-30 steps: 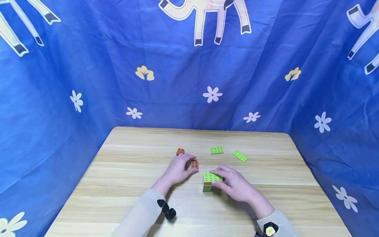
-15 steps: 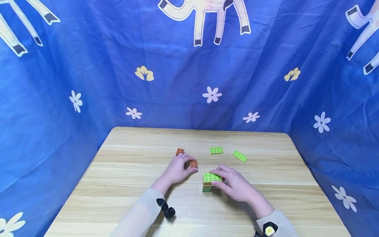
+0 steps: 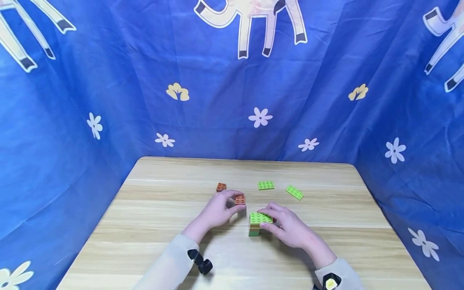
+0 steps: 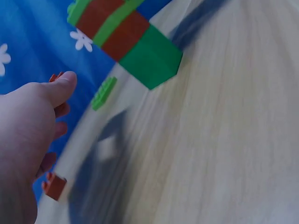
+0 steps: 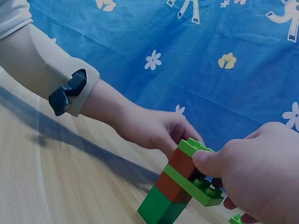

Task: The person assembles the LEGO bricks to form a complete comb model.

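Since the earlier frame, the left hand [image 3: 219, 209] has shifted slightly toward the right one, and I record its thumb and fingers clamped on the brown brick [image 3: 240, 199]. On the wooden table [image 3: 145, 225], I observe remotely the block stack [image 3: 255, 220] upright between the right hand's [image 3: 288, 227] thumb and fingers, which pinch its upper part. I further log a light-green plate [image 3: 266, 185] beyond the right fingertips, another light-green plate [image 3: 295, 192] beyond and rightward of them, and a loose brown brick [image 3: 221, 187] just beyond the left fingers.
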`<state>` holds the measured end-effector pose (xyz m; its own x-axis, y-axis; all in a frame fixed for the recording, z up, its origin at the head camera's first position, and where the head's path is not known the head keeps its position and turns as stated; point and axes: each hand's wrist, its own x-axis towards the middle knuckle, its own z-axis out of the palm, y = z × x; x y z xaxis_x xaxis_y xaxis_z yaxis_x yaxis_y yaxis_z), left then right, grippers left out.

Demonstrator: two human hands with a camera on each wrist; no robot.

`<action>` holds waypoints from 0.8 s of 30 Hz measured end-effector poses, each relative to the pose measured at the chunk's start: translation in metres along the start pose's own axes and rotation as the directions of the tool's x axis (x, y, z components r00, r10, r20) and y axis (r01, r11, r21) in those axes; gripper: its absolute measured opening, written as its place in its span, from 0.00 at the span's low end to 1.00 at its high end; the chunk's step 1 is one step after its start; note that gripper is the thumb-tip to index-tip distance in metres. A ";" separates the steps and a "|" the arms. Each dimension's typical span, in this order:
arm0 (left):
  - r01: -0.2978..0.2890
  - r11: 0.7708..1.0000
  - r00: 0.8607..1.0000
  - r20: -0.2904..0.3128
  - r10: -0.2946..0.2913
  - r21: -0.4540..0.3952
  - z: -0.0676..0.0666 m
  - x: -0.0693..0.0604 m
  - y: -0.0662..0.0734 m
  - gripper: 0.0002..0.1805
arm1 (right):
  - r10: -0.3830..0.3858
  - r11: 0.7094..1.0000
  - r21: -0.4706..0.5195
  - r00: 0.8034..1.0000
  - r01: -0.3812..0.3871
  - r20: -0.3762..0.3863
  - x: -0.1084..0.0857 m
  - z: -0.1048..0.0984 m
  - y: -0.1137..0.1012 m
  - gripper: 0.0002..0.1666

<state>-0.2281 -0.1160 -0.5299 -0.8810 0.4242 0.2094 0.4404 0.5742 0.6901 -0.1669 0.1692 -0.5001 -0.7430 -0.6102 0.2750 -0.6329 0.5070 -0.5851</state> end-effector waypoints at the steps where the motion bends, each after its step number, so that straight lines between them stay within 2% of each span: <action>1: -0.007 1.000 1.000 0.002 0.007 -0.003 -0.001 -0.001 0.004 0.29 | -0.001 1.000 0.002 1.000 0.001 -0.001 0.000 0.000 0.000 0.24; 12: -0.110 0.994 0.994 -0.003 0.110 -0.011 -0.002 -0.008 0.038 0.29 | -0.025 1.000 -0.013 1.000 0.024 -0.018 -0.001 0.000 0.001 0.23; 24: -0.143 0.990 0.990 0.001 0.143 -0.005 -0.002 -0.017 0.059 0.30 | -0.014 1.000 0.005 1.000 0.014 -0.012 -0.001 0.000 0.002 0.22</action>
<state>-0.1878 -0.0905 -0.4914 -0.8087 0.5026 0.3056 0.5613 0.5038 0.6566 -0.1674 0.1701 -0.5014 -0.7364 -0.6099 0.2927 -0.6425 0.4950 -0.5850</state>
